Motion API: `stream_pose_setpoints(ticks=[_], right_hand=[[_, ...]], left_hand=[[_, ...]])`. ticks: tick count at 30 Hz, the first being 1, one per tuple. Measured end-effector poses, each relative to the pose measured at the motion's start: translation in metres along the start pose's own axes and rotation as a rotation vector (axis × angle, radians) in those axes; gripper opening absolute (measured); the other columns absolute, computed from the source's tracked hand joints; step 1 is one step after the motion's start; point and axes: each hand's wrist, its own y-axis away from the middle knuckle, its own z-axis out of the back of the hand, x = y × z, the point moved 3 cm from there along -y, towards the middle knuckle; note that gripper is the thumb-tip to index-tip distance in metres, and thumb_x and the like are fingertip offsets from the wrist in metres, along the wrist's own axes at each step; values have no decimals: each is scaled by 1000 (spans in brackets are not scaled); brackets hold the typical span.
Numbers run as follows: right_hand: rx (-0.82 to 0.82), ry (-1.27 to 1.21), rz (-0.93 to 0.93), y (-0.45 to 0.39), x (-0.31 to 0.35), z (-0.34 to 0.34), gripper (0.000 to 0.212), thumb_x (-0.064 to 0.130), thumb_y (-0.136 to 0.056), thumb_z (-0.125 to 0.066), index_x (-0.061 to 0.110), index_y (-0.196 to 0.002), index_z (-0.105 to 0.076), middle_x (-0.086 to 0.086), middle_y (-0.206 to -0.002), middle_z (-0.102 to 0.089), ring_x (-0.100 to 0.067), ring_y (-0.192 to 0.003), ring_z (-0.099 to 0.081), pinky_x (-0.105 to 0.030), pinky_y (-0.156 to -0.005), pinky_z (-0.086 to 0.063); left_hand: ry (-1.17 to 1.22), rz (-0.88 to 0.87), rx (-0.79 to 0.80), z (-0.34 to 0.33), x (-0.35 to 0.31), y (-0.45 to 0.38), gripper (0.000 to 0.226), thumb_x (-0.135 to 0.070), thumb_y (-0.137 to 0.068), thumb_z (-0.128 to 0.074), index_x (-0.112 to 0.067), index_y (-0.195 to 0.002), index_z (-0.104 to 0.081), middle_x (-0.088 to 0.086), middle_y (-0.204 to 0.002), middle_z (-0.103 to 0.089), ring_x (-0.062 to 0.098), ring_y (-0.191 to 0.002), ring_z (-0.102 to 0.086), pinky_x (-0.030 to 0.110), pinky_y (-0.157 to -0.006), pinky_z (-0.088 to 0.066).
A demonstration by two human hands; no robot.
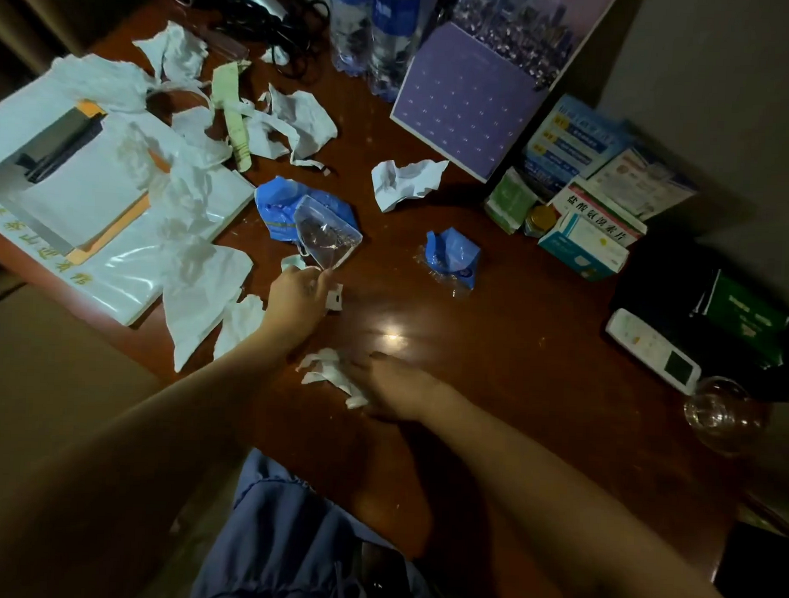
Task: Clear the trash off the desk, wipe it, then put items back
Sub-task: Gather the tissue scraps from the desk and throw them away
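Surface: glossy reddish-brown wooden tabletop (pixel 494 347), a lamp glare near its middle, set into a dim corner against a pale wall (pixel 705 63).
Left hand (pixel 294 297): its grip pinches a clear, crinkly plastic wrapper (pixel 325 236), lifted over a crumpled blue plastic bag (pixel 289 201) near the tabletop's middle.
Right hand (pixel 394 388): rests by the near edge, touching crumpled white paper scraps (pixel 332 372); whether its grip is closed on them I cannot tell.
Loose trash: torn white tissue pieces (pixel 296 121) and a pale green paper strip (pixel 231 114) toward the far left; a crumpled white paper ball (pixel 403 180) and a small blue wrapper (pixel 452 256) mid-tabletop.
Left edge: flat white box wrapped in shiny film (pixel 74 198).
Far edge: purple dotted cardboard box (pixel 462 108), clear water bottles (pixel 371 29).
Right edge: stacked cardboard medicine boxes (pixel 597 216), white remote control (pixel 650 352), clear round glass (pixel 719 413).
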Motion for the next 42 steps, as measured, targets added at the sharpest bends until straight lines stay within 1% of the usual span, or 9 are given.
stream_pose_setpoints(ticks=[11,16,20,22,25,28,33,38,42], right_hand=[[-160,-41,4,5,-7,6,37,2,-84,-59,5,-121,-56,-13,-125,-51,-32,-105,-55,-27,-74,-33],[-454,-446,-364,19,-37,42,25,5,-93,-44,6,-109,-63,-2,-106,-58,-10,-88,-49,-24,-75,-40],[-712,-357,-618,38,-83,94,17,6,-95,-41,11,-87,-54,-3,-88,-48,-13,-72,-44,-20,-57,-26],[-816,-393,-700,39,-106,113,13,17,-97,-43,9,-98,-52,-10,-99,-53,-16,-79,-51,-20,-61,-28],[-683,-449,-726,24,-130,124,58,36,-91,-59,9,-136,-37,-12,-132,-49,-25,-116,-51,-28,-82,-39],[-449,-343,-712,10,-140,114,79,35,-87,-66,17,-148,-20,-16,-137,-42,-32,-121,-47,-35,-89,-41],[-503,-340,-636,9,-131,94,27,28,-94,-56,11,-113,-48,-13,-110,-53,-28,-97,-53,-30,-69,-33],[-536,-353,-624,26,-118,95,9,13,-94,-49,7,-87,-51,-12,-95,-53,-24,-83,-49,-31,-67,-35],[-615,-483,-625,60,-107,102,11,4,-89,-52,2,-100,-54,-10,-100,-54,-28,-88,-58,-45,-80,-50]], left_hand=[[28,33,34,-5,-9,-2,33,-28,-100,-42,-6,-100,-67,10,-104,-58,16,-88,-53,25,-74,-37],[60,-18,34,-7,-20,-11,29,-25,-100,-43,-5,-101,-64,3,-98,-58,12,-84,-53,17,-65,-37],[73,-55,19,-10,-34,-20,30,-25,-100,-42,-6,-97,-64,3,-96,-57,13,-81,-56,20,-61,-43],[87,-74,1,-14,-41,-25,30,-25,-100,-43,-4,-94,-65,6,-94,-60,17,-80,-57,27,-67,-45],[114,-74,6,-20,-53,-29,29,-25,-99,-45,-5,-93,-65,8,-94,-63,22,-82,-61,34,-72,-51],[139,-84,5,-25,-61,-31,30,-24,-99,-46,-4,-92,-66,9,-96,-64,21,-83,-61,34,-75,-51],[138,-64,7,-25,-64,-33,30,-23,-99,-45,-3,-92,-67,6,-91,-63,17,-76,-60,28,-70,-46],[103,-40,7,-22,-73,-24,30,-23,-99,-45,-2,-92,-66,2,-88,-60,7,-66,-53,15,-57,-36],[66,-66,2,-13,-97,-9,29,-23,-100,-44,-3,-92,-65,6,-84,-60,8,-62,-49,19,-54,-34]])
